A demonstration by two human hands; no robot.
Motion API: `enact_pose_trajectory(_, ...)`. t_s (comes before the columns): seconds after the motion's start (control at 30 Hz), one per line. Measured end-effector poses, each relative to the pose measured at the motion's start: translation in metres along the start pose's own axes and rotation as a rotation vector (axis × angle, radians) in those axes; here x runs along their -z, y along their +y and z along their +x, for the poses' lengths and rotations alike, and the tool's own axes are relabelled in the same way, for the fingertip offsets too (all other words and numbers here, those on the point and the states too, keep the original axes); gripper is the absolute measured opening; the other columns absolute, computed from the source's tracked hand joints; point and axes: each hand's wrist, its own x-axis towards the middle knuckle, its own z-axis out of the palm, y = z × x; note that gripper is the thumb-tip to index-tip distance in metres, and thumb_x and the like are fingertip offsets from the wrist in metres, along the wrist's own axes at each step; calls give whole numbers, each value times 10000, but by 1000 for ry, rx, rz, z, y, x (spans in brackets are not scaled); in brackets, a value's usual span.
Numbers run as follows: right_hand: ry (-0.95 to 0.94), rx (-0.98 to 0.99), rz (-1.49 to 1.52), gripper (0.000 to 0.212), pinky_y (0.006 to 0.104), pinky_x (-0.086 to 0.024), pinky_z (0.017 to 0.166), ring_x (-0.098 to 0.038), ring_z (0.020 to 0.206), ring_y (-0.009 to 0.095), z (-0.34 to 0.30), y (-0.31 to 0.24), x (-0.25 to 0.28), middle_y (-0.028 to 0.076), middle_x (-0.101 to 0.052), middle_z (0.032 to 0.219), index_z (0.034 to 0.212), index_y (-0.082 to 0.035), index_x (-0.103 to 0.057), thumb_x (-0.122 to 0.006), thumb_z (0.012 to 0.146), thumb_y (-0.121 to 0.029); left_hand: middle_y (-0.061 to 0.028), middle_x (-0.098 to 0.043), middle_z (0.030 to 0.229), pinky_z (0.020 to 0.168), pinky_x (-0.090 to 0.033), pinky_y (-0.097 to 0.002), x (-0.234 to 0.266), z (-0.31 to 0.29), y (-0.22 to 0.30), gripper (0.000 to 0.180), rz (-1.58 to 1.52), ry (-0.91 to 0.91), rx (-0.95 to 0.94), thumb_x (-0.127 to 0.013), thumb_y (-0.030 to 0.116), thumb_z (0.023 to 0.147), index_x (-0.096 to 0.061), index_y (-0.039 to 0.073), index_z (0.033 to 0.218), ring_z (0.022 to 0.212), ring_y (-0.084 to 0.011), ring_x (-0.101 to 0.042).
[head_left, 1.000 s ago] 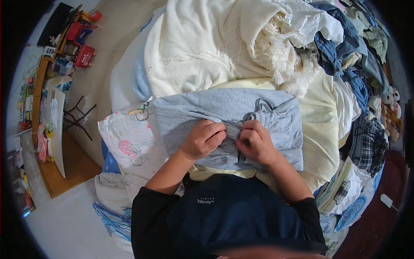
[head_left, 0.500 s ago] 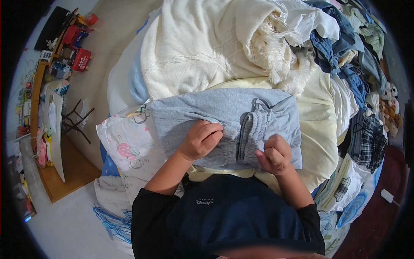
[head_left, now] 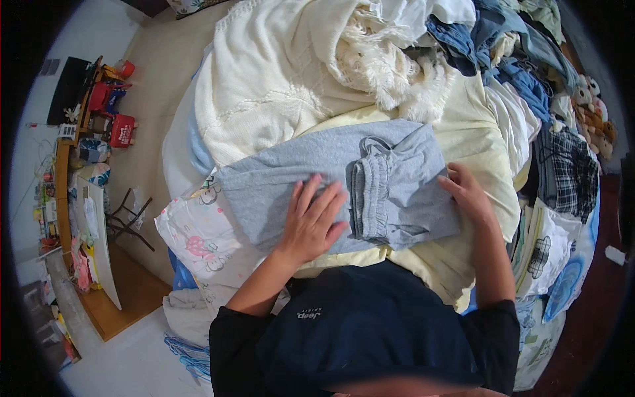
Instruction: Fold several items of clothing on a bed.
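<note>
Light grey drawstring pants lie folded into a flat bundle in front of me, the gathered elastic band turned in near the middle and a loop of cord at its top. My left hand rests flat on the pants just left of that band, fingers spread. At the right edge of the bundle, my right hand touches the cloth with its fingertips, fingers loosely bent and apart. Underneath is a pale yellow cover.
Beyond the pants lies a cream knitted blanket with fringe. A white printed cloth sits at the left. Jeans, a plaid garment and folded clothes pile up on the right, near plush toys.
My left hand has gone from a closed grip to lying flat on the pants. My right hand has loosened and moved right and farther up to the bundle's edge.
</note>
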Motion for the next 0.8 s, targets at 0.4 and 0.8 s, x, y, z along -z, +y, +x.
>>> enact_pose_trajectory(0.4, -436, -89, 800, 601, 372, -460, 970, -598, 1081, 242, -32, -9, 6, 128, -597, 1199, 1325, 24, -449, -648, 762, -48, -218, -334, 1465, 1104, -217, -540, 20, -5, 1, 694, -171, 147, 138, -673, 225, 814, -373, -7, 1395, 1365, -422, -279)
enact_pose_trajectory(0.8, -328, 586, 105, 874, 365, -471, 847, -617, 923, 281, -133, -142, -87, 178, -622, 1026, 1446, 59, -176, -650, 724, -77, -163, -329, 1481, 1127, -185, -508, -50, 4, 42, 633, 976, -252, 334, -612, 245, 826, -408, 10, 1377, 1378, -334, -288)
